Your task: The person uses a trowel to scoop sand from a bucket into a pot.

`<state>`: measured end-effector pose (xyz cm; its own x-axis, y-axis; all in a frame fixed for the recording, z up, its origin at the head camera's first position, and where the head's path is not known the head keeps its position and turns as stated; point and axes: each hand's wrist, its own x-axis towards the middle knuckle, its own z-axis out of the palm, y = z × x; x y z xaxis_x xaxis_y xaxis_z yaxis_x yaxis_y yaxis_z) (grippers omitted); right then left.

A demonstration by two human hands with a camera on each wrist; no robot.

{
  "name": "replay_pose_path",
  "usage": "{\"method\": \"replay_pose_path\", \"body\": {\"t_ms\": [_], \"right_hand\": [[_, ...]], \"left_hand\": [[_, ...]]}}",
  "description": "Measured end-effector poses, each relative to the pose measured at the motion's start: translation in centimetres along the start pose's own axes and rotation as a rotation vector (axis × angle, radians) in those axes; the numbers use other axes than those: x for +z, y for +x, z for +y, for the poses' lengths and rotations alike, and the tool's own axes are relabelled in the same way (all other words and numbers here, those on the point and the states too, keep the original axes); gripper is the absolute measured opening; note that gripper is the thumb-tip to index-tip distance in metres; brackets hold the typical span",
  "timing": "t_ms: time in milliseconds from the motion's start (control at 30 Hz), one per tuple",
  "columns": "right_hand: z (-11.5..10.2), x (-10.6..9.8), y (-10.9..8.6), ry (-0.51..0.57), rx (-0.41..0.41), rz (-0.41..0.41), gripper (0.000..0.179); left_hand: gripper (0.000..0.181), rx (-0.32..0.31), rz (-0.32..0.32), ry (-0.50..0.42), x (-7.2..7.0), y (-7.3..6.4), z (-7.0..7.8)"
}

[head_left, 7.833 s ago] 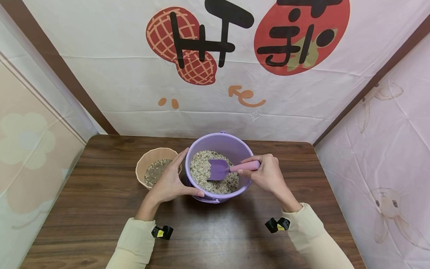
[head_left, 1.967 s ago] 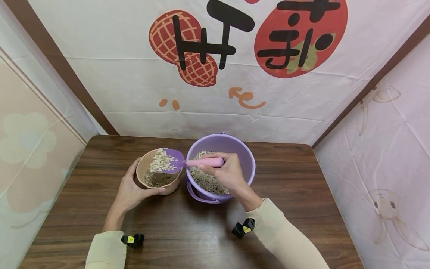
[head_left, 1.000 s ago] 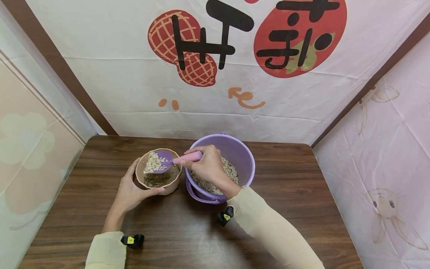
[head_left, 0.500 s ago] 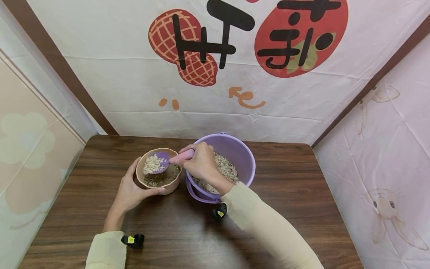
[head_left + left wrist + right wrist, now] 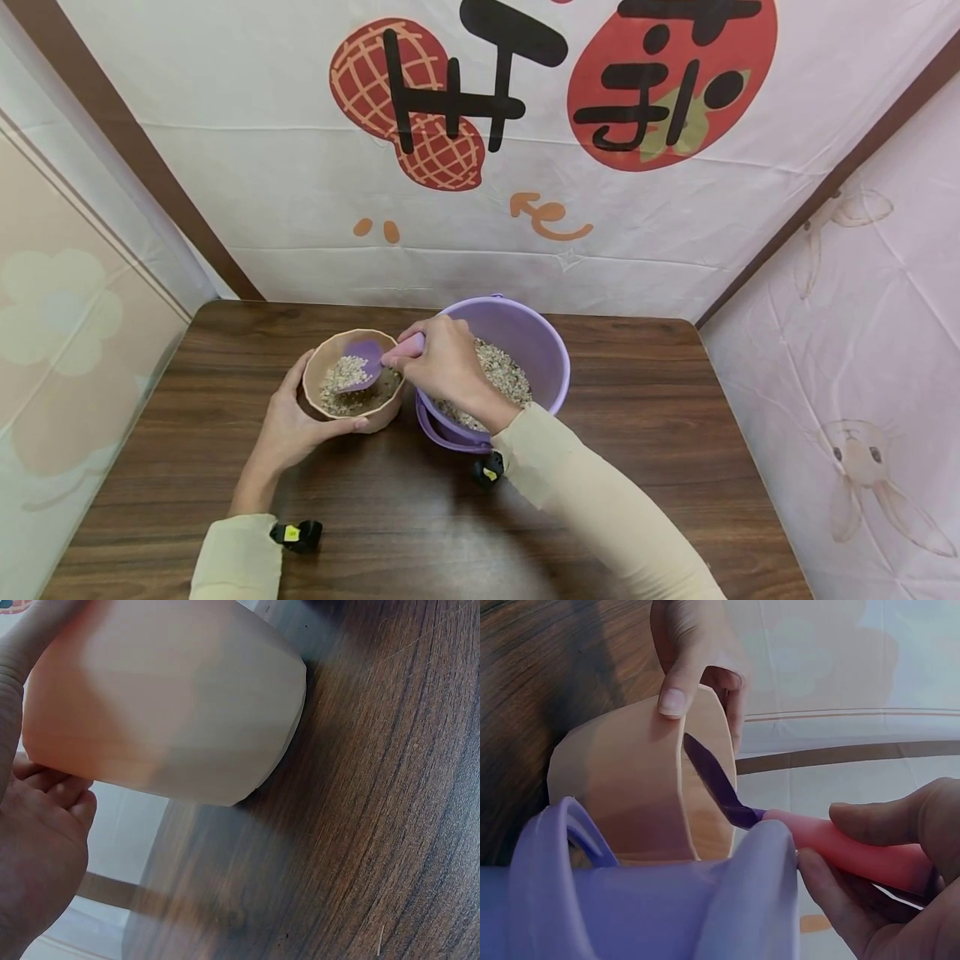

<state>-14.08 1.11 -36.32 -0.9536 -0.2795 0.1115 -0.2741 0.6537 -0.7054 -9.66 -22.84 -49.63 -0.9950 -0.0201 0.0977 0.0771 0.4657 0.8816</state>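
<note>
My right hand (image 5: 447,360) grips the pink handle of a small purple shovel (image 5: 363,360). Its blade tilts down inside a peach flowerpot (image 5: 384,421), pale gravel (image 5: 348,372) lying on it. Grey-brown material with pale bits shows under the blade. Around the pot's left side wraps my left hand (image 5: 288,429), thumb at the near rim and fingers on the far side. The right wrist view shows the shovel (image 5: 712,776) dipping past the pot's rim. Right of the pot stands a lilac bucket (image 5: 551,367) partly filled with gravel, my right forearm crossing over it.
The bucket's handle (image 5: 450,442) hangs down at its near left side. Everything stands on a dark wooden table (image 5: 615,467), with a printed white cloth (image 5: 480,275) hanging behind and more cloth at both sides.
Earlier the shovel was in the bucket's gravel and my left hand on the bucket. The left hand moved to the pot; the loaded shovel moved left over it, then tipped lower, its load shrinking.
</note>
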Motion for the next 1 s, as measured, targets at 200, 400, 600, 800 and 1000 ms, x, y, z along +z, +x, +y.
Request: {"method": "replay_pose_path", "body": {"t_ms": [200, 400, 600, 800, 1000], "right_hand": [[-0.2, -0.2, -0.1, -0.063, -0.039, 0.003, 0.008], [-0.5, -0.9, -0.3, -0.123, -0.044, 0.006, 0.007], [-0.5, -1.7, -0.7, -0.107, -0.042, 0.021, 0.014], [-0.1, -2.4, -1.2, -0.055, -0.044, 0.039, 0.013], [0.2, -3.1, -2.0, 0.009, -0.036, 0.091, 0.015]], "left_hand": [[0.127, 0.0, 0.001, 0.005, 0.0, 0.1, 0.0], [0.128, 0.001, -0.01, 0.004, 0.0, 0.1, 0.0], [0.129, -0.005, -0.007, 0.008, -0.1, 0.0, 0.1], [0.13, -0.008, -0.003, 0.011, -0.1, 0.0, 0.2], [0.131, -0.014, -0.003, 0.01, -0.1, 0.0, 0.2]]}}
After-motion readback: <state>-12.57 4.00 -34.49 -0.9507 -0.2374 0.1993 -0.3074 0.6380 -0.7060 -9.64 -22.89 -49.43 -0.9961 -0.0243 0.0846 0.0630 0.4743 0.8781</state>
